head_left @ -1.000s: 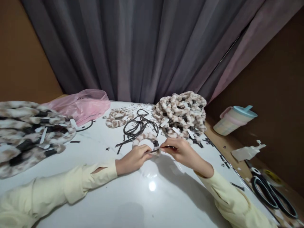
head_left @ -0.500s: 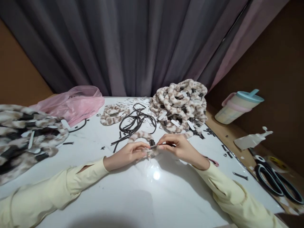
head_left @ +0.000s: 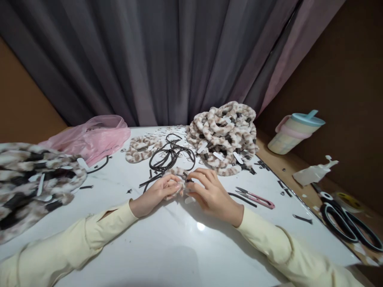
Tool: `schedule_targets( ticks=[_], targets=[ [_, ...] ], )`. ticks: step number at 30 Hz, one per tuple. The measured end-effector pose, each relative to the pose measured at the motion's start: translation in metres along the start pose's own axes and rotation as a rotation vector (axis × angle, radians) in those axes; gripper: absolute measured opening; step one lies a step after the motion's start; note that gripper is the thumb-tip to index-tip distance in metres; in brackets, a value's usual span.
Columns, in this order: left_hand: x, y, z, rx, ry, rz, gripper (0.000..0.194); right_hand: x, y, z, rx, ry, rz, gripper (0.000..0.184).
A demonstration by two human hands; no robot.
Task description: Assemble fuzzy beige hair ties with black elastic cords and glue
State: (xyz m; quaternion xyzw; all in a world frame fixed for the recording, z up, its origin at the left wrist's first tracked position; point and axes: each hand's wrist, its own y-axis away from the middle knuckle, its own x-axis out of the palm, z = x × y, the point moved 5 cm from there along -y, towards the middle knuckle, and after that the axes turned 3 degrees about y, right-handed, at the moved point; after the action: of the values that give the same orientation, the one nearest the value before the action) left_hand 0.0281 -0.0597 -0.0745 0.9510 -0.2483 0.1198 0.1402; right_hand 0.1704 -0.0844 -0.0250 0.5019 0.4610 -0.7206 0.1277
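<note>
Plush cream-and-brown fur covered the ring (head_left: pixel 178 171) between my hands, just nearer to me than the coil of black cord (head_left: pixel 172 157). My left hand (head_left: pixel 157 193) grasped the ring's left side, thumb against bent fingers. My right hand (head_left: pixel 214 193) had its fingers bent against the other side; they hid whatever lay between them, so I could not tell whether they were gripping. I judged the ring light and soft, likely to squash under a pinch and hardly fragile. Fur like that seemed unlikely to slip, so a thumb-and-finger hold on either side of the dark part looked best. Brown blotches broke up the pale pile, some dark material showed by my right fingertips, and a white tab (head_left: pixel 189 200) poked out below them.

To the right of the coil and nearer to me, pink-handled snips (head_left: pixel 255 198) lay on the tabletop (head_left: pixel 149 247) beside a black strip (head_left: pixel 241 199). Well to the coil's left sprawled a heap of furry rings (head_left: pixel 30 187). Just left of the coil lay a single loose hoop (head_left: pixel 134 153); to its right rose another pile (head_left: pixel 223 131), with dark bands and white tabs. Beyond it, leftward, slumped a pink bag (head_left: pixel 98 133).
</note>
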Motion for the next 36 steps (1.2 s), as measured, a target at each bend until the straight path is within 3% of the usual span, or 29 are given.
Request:
schedule_targets(
  ticks=[5, 8, 13, 16, 20, 23, 26, 30, 32, 36],
  targets=[
    [0.007, 0.001, -0.001, -0.036, 0.028, 0.076, 0.027, 0.012, -0.002, 0.005, -0.072, 0.056, -0.001, 0.017],
    [0.008, 0.005, -0.005, 0.046, -0.207, 0.067, 0.023, 0.012, -0.002, 0.003, -0.062, -0.017, -0.033, 0.016],
    [0.013, 0.014, -0.011, 0.499, -1.055, 0.001, 0.015, 0.013, 0.0, 0.003, -0.001, -0.13, -0.027, 0.012],
    [0.012, 0.016, -0.007, 0.686, -1.321, -0.004, 0.023, 0.013, 0.0, -0.001, 0.114, -0.277, 0.032, 0.006],
    [0.013, 0.02, -0.01, 0.909, -1.533, 0.072, 0.029, 0.014, 0.001, -0.011, 0.383, -0.733, 0.213, 0.027],
    [0.019, 0.028, -0.011, 1.06, -1.634, 0.236, 0.031, 0.015, 0.003, -0.012, 0.457, -1.041, 0.345, 0.032],
    [0.027, 0.039, -0.011, 1.245, -1.694, 0.389, 0.027, 0.017, 0.004, -0.011, 0.408, -1.045, 0.458, 0.033],
    [0.035, 0.05, -0.014, 1.582, -1.676, 0.343, 0.018, 0.023, 0.004, -0.01, 0.337, -0.994, 0.524, 0.026],
    [0.036, 0.047, -0.016, 1.558, -1.646, 0.305, 0.015, 0.027, 0.004, -0.011, 0.325, -0.952, 0.518, 0.023],
    [0.029, 0.029, -0.022, 1.154, -1.551, 0.159, 0.023, 0.028, 0.004, -0.015, 0.269, -0.619, 0.354, 0.029]
  ],
)
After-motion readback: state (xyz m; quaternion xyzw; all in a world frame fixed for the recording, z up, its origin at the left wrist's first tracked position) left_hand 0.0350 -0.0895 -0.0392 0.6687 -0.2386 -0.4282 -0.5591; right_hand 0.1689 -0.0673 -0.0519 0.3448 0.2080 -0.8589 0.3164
